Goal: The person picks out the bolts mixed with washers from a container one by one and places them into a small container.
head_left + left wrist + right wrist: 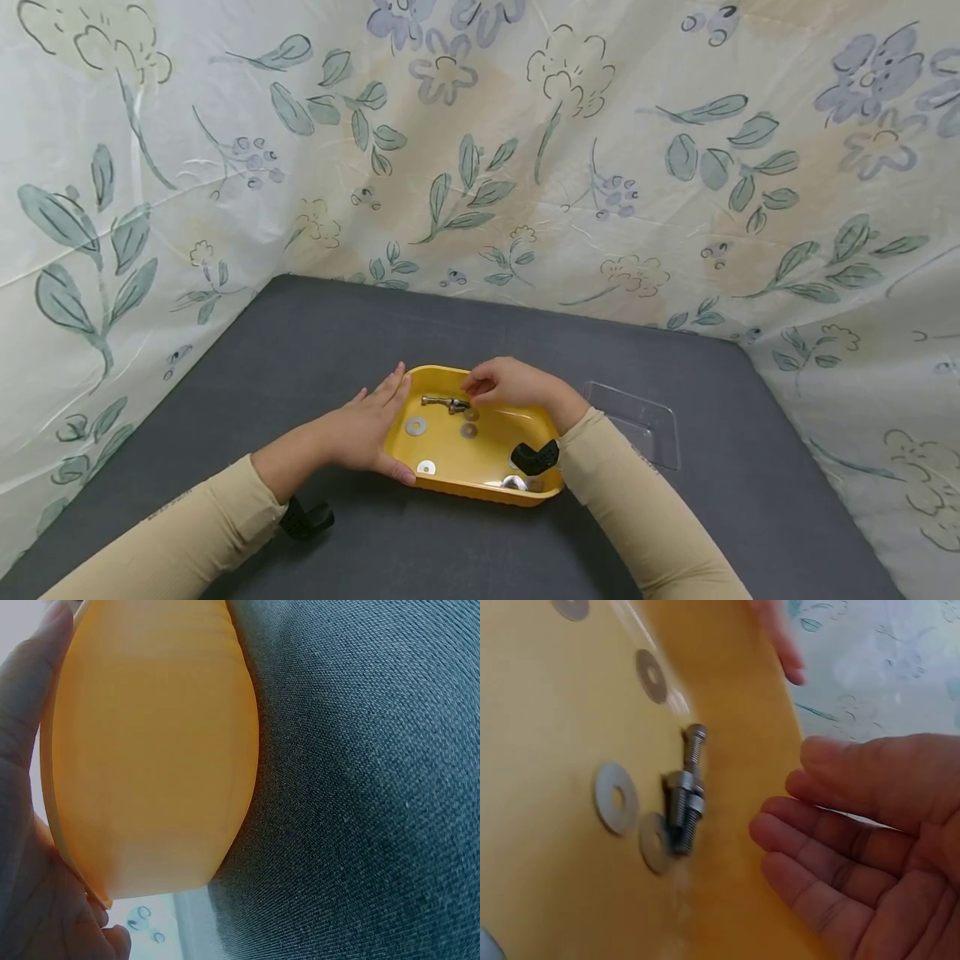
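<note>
A yellow tray [480, 462] sits on the dark table, with several socket-head bolts [435, 401] lying in a small cluster by its far wall. Flat metal washers [416, 426] are scattered over its floor. My left hand [367, 429] rests along the tray's left end, fingers spread at the far corner and thumb against the near one; the left wrist view has the tray's outer wall [157, 750] beside this hand. Over the far rim hovers my right hand [517, 385]. In the right wrist view its fingers [825, 840] are loosely bent beside the bolts, holding nothing.
A clear plastic tray [641, 425] lies just right of the yellow tray, partly behind the right forearm. Black wrist mounts [536, 457] sit at both cuffs. Floral fabric [480, 167] hangs around the grey tabletop [337, 325].
</note>
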{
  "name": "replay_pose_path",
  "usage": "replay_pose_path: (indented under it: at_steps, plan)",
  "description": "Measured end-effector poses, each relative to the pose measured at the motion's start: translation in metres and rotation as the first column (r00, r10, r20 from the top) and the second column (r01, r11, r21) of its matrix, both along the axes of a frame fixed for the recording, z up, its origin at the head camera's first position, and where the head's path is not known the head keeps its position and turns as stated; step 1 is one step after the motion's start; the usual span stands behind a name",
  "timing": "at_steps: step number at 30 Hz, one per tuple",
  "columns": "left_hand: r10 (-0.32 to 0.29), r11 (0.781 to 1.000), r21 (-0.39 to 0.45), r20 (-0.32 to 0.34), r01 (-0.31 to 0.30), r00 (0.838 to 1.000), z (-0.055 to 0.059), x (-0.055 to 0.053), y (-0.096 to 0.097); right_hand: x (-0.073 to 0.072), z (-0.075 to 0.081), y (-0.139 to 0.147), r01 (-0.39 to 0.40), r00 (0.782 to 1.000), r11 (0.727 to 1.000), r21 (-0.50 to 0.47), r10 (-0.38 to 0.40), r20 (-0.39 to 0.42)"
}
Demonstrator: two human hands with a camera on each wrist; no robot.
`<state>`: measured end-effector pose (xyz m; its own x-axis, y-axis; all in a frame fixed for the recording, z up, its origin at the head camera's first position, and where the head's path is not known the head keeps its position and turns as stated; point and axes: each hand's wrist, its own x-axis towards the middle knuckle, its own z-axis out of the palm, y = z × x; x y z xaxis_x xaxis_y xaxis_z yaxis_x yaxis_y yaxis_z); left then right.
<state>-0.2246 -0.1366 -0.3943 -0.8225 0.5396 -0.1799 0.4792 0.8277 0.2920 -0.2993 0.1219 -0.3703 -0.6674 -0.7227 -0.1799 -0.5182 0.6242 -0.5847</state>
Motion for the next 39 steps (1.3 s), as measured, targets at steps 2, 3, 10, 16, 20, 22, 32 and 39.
replay_pose_path:
  at_steps: [2,3,10,16,20,22,32,39]
  plan:
    - [0.004,1.000,0.000,-0.002,-0.004,1.000,-0.001,0.000,0.000,0.001,-0.002,-0.005,0.002,1.000,1.000,0.012,-0.001,-0.009]
    - [0.005,1.000,-0.001,-0.004,-0.005,1.000,-0.001,0.000,-0.001,0.002,-0.002,-0.007,0.001,1.000,1.000,0.015,-0.001,-0.009]
    - [0.006,1.000,-0.003,-0.010,-0.006,1.000,-0.004,-0.001,-0.001,0.003,-0.008,-0.014,-0.018,1.000,0.998,0.060,0.017,0.016]
    - [0.008,1.000,0.002,-0.014,-0.008,1.000,-0.004,-0.001,-0.002,0.001,-0.016,-0.018,-0.071,0.998,0.990,0.125,0.070,0.012]
    - [0.005,1.000,0.007,-0.015,-0.005,1.000,-0.005,-0.001,-0.002,0.000,-0.019,-0.018,-0.115,0.993,0.985,0.126,0.112,0.036]
    - [0.005,1.000,0.008,-0.015,-0.005,1.000,-0.006,-0.001,-0.002,0.000,-0.020,-0.018,-0.127,0.991,0.985,0.118,0.122,0.051]
    - [0.016,1.000,0.000,-0.020,-0.016,1.000,-0.008,-0.002,-0.001,0.001,-0.024,-0.015,-0.131,0.988,0.987,0.093,0.122,0.097]
    - [0.014,1.000,0.008,-0.018,-0.014,1.000,-0.008,-0.001,-0.001,0.001,-0.022,-0.010,-0.099,0.995,0.990,0.099,0.099,0.006]
